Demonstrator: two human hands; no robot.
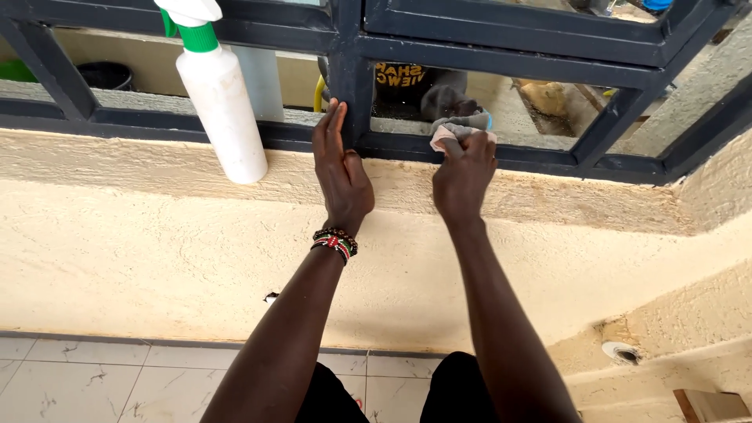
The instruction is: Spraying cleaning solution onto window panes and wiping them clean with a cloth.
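Against window glass: right hand (464, 174) fingers closed round grey cloth (458, 128); left hand (341, 174) fingers flat, open on frame (350, 86).

Rough cream plaster wall (157, 258), dark metal window frame (509, 55), pale marbled floor tiles (94, 384), daylight

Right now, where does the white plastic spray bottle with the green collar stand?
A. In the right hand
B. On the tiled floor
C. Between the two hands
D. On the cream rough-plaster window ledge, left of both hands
D: the white plastic spray bottle with the green collar stands upright on the cream rough-plaster window ledge, left of the left hand, which rests flat on the dark metal window frame, and untouched by either hand.
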